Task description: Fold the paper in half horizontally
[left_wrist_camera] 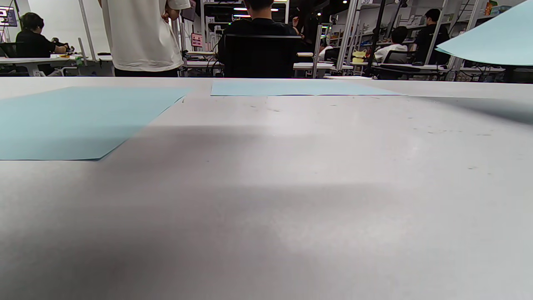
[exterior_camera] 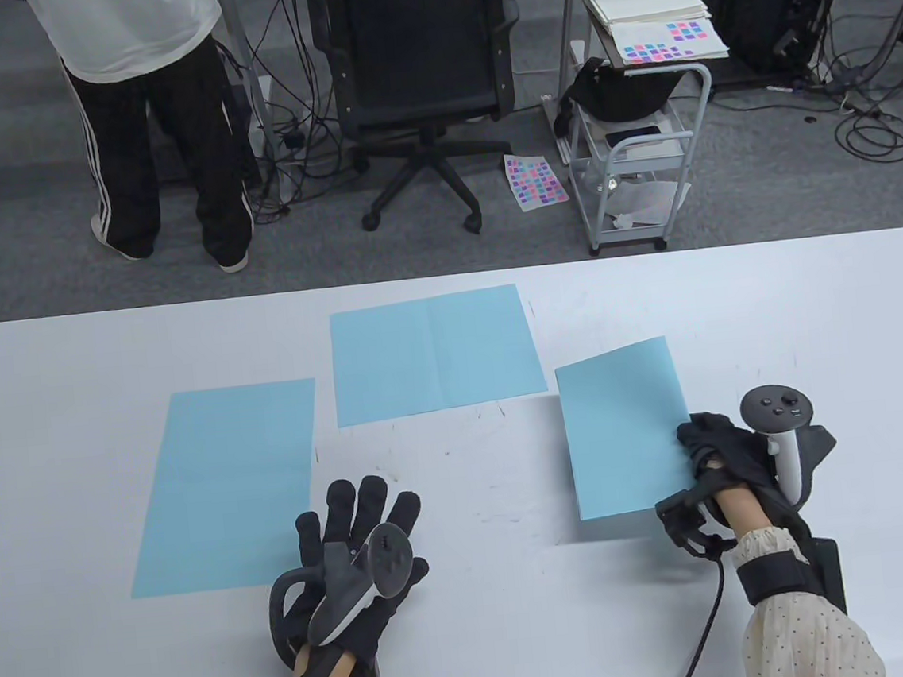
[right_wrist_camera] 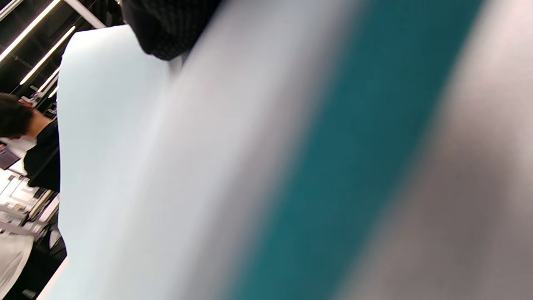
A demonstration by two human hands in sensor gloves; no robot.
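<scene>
Folded paper (exterior_camera: 626, 429) beside creased sheet (exterior_camera: 435, 354), flat sheet (exterior_camera: 226, 488) further left.

My left hand in its black sensor glove (exterior_camera: 359, 559) lies flat at about 7 o'clock, palm down, fingers spread and pointing toward 12, the grey tracker riding on its back. My right hand in the matching black glove (exterior_camera: 715, 461) sits at 4 o'clock, fingers bunched and pinching toward 10. The right wrist view shows one dark fingertip (right_wrist_camera: 166, 25).
</scene>
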